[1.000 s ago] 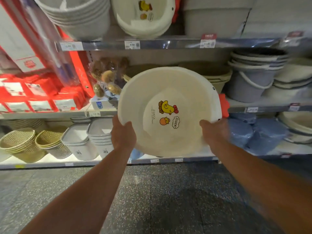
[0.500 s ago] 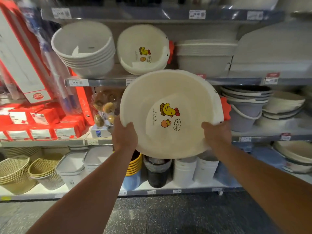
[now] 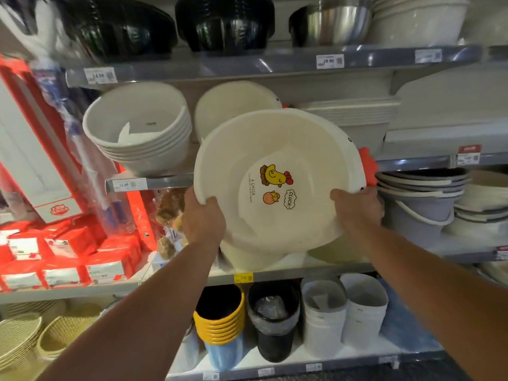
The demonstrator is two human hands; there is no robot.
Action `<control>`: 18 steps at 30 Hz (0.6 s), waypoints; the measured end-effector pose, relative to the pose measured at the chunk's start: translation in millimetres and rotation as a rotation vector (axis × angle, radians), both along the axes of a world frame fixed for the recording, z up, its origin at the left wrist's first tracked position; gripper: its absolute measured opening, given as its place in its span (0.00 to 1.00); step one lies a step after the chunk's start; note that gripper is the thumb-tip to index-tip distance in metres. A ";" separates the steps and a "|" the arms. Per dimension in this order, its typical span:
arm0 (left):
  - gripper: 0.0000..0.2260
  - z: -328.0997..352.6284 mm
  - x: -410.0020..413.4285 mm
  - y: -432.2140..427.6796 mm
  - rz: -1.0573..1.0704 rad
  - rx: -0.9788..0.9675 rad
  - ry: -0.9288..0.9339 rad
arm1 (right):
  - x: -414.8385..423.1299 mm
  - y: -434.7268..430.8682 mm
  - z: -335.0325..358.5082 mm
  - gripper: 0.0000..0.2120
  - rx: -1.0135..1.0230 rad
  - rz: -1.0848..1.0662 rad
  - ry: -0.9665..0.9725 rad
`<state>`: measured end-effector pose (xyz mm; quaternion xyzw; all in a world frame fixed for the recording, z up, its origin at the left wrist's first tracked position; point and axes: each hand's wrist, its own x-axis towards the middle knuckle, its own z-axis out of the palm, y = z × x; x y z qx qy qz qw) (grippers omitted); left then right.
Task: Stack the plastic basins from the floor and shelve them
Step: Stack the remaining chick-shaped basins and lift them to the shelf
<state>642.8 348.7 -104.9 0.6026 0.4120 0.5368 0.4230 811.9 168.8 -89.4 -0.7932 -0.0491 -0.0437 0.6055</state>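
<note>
**Chick basin held up at the shelves**

A person holds a cream plastic basin (image 3: 275, 215) in both hands, in the air in front of the store shelving. It is tilted so its open side faces them, and the chick sticker and the word "CLUCK" show on its floor.

The left hand (image 3: 204, 220) is curled round the basin's lower-left rim. The right hand (image 3: 357, 209) grips the rim on the right side, just below the basin's red comb-shaped handle (image 3: 368, 166).

Up and to the left behind the basin, a matching cream basin (image 3: 233, 108) leans on the shelf (image 3: 165, 182), partly hidden by it. Further left of the basin is a tilted stack of white bowls (image 3: 137, 127). To the basin's right are grey buckets (image 3: 423, 213) with white handles. Well below it stand yellow-rimmed bins (image 3: 220, 317).

Cream plastic shows just under the basin. I cannot tell whether it is nested with it or resting on the shelf below.
</note>
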 end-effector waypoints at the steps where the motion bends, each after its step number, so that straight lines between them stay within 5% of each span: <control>1: 0.19 4.5 5.2 7.6 0.004 -0.003 -0.005 | 5.5 7.9 4.2 0.29 -0.004 -0.005 -0.008; 10: 0.18 36.1 75.3 60.2 0.007 -0.074 -0.056 | 83.4 69.3 43.1 0.30 0.120 0.149 -0.045; 18: 0.17 60.3 108.6 104.3 0.048 -0.078 -0.086 | 125.4 121.6 80.5 0.20 0.109 0.318 -0.068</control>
